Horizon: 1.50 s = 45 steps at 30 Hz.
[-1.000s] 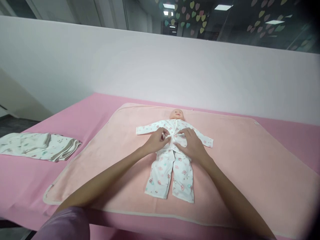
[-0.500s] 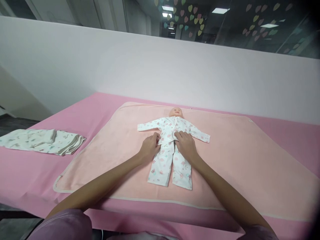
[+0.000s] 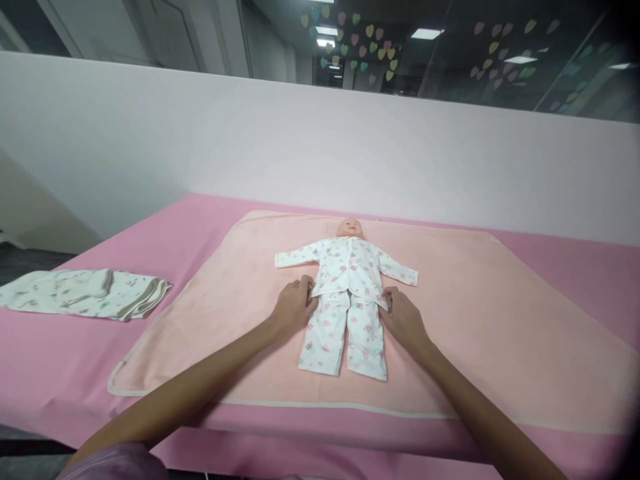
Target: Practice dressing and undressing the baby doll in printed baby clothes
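A baby doll (image 3: 350,228) lies on its back on a peach blanket (image 3: 240,287), head toward the wall. It wears a white printed shirt (image 3: 345,263) with sleeves spread wide and matching pants (image 3: 367,340) with the legs slightly apart. My left hand (image 3: 295,303) pinches the shirt's lower hem at the doll's left-side edge in view. At the opposite corner of that hem, my right hand (image 3: 403,317) has its fingers closed on the shirt edge. The hem lies over the waist of the pants, and the waistband is hidden.
Folded printed cloth (image 3: 85,293) lies on the pink table cover (image 3: 200,220), left of the blanket. A white wall (image 3: 320,147) stands behind the table, with a window (image 3: 430,53) bearing heart stickers above it.
My right hand has moved right from the middle of the shirt's hem to its right corner. The shirt front now lies flatter. My left hand stays near the left hem.
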{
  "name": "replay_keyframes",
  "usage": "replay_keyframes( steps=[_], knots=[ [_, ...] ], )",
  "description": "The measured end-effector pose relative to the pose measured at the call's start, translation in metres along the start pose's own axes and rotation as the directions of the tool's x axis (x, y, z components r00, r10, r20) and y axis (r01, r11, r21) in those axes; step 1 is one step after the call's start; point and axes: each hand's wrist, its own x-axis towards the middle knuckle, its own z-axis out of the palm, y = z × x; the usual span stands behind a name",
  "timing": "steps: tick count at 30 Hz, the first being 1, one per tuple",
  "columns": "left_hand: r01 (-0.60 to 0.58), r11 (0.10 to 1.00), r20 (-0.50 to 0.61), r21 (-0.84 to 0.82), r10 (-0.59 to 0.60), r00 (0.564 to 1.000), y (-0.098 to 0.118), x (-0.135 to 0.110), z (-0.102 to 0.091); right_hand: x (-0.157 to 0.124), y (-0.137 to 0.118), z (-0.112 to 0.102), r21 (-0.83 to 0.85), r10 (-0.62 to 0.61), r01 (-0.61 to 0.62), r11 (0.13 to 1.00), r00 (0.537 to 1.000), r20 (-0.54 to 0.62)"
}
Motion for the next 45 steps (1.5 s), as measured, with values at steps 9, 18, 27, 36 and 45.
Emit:
replay_keyframes(
  steps=[9, 18, 27, 36, 45],
  knots=[
    [-0.167, 0.974, -0.011, -0.156, 0.167, 0.986, 0.0, 0.053, -0.032, 0.052, -0.019, -0.035, 0.303, -0.174, 0.19, 0.934, 0.982, -0.079],
    [0.238, 0.839, 0.426, -0.489, -0.008, 0.905, 0.025, 0.192, -0.017, 0.198, -0.034, -0.018, 0.437, -0.245, 0.123, 0.891, 0.94, 0.236],
    [0.337, 0.767, 0.501, -0.546, -0.023, 0.865, 0.013, 0.194, -0.013, 0.192, -0.02, -0.006, 0.515, -0.277, 0.154, 0.843, 0.946, 0.171],
    [0.426, 0.68, 0.536, -0.597, -0.057, 0.842, 0.014, 0.199, -0.009, 0.184, -0.014, 0.005, 0.609, -0.052, -0.037, 0.792, 0.99, 0.127],
    [0.409, 0.679, 0.499, -0.61, -0.071, 0.863, 0.012, 0.199, 0.003, 0.175, -0.026, 0.01, 0.65, 0.113, -0.109, 0.752, 0.993, 0.035]
  ],
)
